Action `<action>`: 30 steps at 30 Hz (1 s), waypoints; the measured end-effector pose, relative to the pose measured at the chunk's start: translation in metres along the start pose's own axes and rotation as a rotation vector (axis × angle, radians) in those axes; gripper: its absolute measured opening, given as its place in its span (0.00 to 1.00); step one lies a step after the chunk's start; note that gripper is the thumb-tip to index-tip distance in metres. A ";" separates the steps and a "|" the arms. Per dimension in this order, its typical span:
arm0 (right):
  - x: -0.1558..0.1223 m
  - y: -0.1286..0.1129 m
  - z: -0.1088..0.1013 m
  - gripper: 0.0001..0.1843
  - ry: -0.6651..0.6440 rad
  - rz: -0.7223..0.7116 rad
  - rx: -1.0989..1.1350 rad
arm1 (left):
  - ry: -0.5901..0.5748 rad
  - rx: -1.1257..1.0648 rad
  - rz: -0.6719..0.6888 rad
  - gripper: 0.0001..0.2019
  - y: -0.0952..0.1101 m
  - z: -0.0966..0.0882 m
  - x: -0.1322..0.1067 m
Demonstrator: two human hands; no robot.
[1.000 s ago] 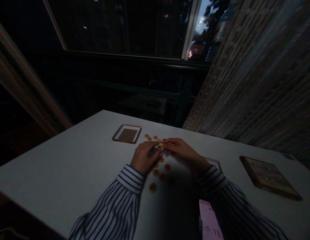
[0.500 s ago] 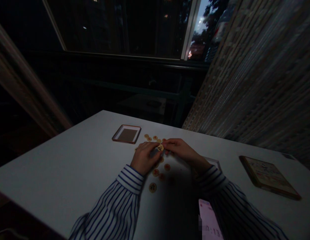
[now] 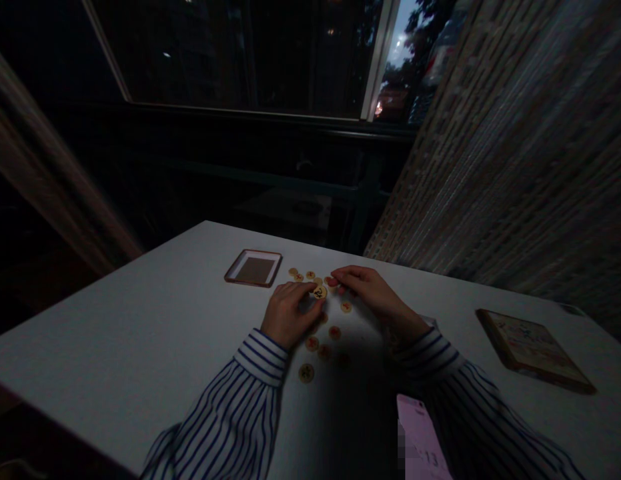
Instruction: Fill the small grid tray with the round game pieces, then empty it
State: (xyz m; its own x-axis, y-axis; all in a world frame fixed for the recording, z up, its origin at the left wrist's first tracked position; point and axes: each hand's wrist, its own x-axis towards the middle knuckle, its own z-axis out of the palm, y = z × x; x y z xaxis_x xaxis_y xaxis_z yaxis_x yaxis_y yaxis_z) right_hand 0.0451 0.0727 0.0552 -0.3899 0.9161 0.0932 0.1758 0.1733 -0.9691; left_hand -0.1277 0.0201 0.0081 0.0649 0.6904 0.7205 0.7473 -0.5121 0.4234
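The head view looks down on a white table [image 3: 140,333] in dim light, with both hands low over a loose scatter of round wooden game pieces [image 3: 311,343]. Each carries a red or dark character, perhaps xiangqi marks, though the gloom makes them hard to read. The left hand [image 3: 293,313] curls forward, its fingertips [image 3: 310,288] against 1 piece [image 3: 318,291] near the top of the scatter; I cannot tell whether it is truly gripped. The right hand [image 3: 370,287] is half-curled just beside that piece and appears to hold nothing. The pieces lie between the forearms, within easy reach of both hands. Beyond them sits a shallow rectangular tray [image 3: 253,252] with a brown base, and a wood-framed board [image 3: 533,350] lies off to the right. A phone [image 3: 423,433] lies face up near the right striped sleeve [image 3: 430,357], its pink screen showing 13, placed where a downward glance can read it.
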 end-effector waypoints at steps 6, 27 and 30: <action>-0.010 -0.019 -0.009 0.14 0.025 -0.012 -0.040 | 0.015 0.019 0.033 0.12 0.002 -0.002 -0.001; -0.056 -0.016 -0.053 0.13 0.015 -0.069 -0.347 | -0.042 0.004 0.084 0.12 0.011 0.000 -0.003; -0.059 -0.012 -0.056 0.12 -0.001 -0.095 -0.410 | -0.044 -0.004 0.073 0.11 0.011 0.001 -0.003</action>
State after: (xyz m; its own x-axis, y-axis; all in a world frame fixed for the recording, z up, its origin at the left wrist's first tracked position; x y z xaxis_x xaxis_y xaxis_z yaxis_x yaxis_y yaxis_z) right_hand 0.1162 0.0367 0.0739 -0.4229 0.8887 0.1774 0.4839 0.3870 -0.7849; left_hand -0.1189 0.0124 0.0101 0.1480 0.6731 0.7246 0.7366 -0.5639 0.3734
